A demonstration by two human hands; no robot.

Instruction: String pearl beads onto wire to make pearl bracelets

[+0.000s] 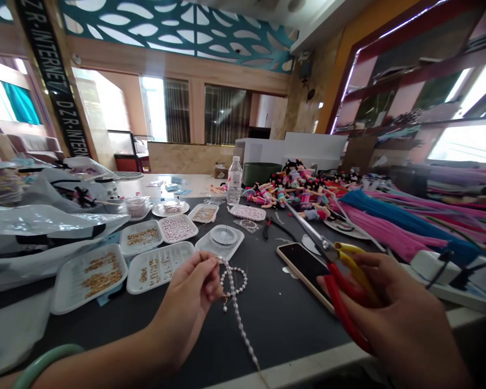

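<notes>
Between the pinched fingers of my left hand (pixel 196 292) is one end of a string of white beads (pixel 238 319), which hangs down toward the table's front edge. Beside those fingers a loop of similar beads (pixel 243 283) shows, with a small gold part and a bead dangling from it. I cannot tell whether the loop and the strand are joined. My right hand (pixel 400 313) grips scissors (pixel 346 275) with red and yellow handles, their long blades pointing up and away to the left. A phone (pixel 303 270) lies face up just beyond the scissors.
White trays (pixel 91 275) of gold pieces and beads stand at the left and middle. Behind them is a water bottle (pixel 235 181). Small dolls (pixel 299 186) are heaped at the back right, near pink and blue bundles (pixel 392 224). Pliers (pixel 267 228) lie mid-table; plastic bags (pixel 44 237) crowd the left.
</notes>
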